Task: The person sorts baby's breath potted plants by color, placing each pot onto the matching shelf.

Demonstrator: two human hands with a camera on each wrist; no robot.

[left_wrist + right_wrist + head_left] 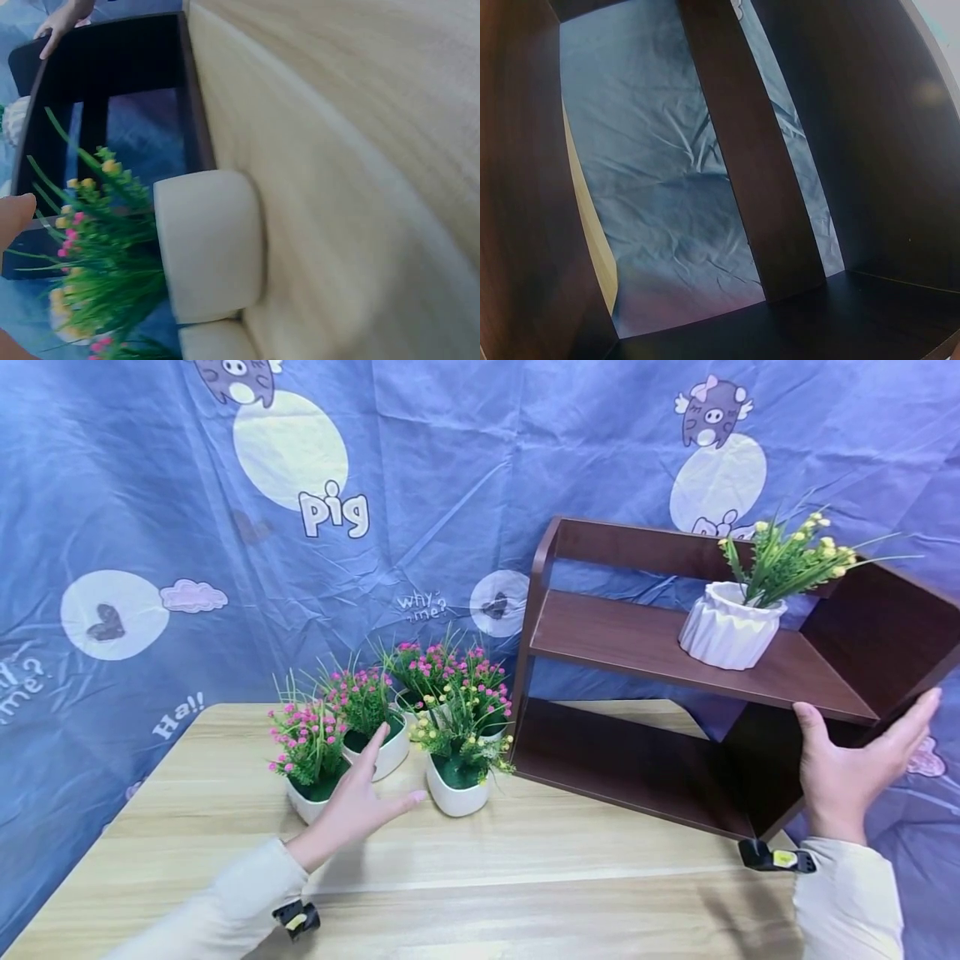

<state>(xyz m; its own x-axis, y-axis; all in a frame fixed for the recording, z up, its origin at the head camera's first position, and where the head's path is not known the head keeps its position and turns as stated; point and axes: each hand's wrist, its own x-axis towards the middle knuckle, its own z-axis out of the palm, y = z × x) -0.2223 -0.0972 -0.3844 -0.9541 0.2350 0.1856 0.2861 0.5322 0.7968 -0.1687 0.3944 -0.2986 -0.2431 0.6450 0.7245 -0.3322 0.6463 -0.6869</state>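
Observation:
My left hand is spread among the potted plants, fingers extended and thumb apart, holding nothing. Left of it is a pink-flowered plant in a white pot, partly hidden by the hand. Another pink-flowered plant stands just beyond the fingers, and a yellow-flowered plant is right of the thumb. At the right end of a dark brown two-tier shelf, my right hand holds the side panel, thumb at the middle board's front edge and fingers along the outer side. A yellow-flowered plant in a ribbed white pot stands on the upper tier.
More pink-flowered plants stand behind, close to the shelf's left end. Everything is on a light wood table. A blue printed cloth hangs behind it. Wrist cameras are strapped to both sleeves.

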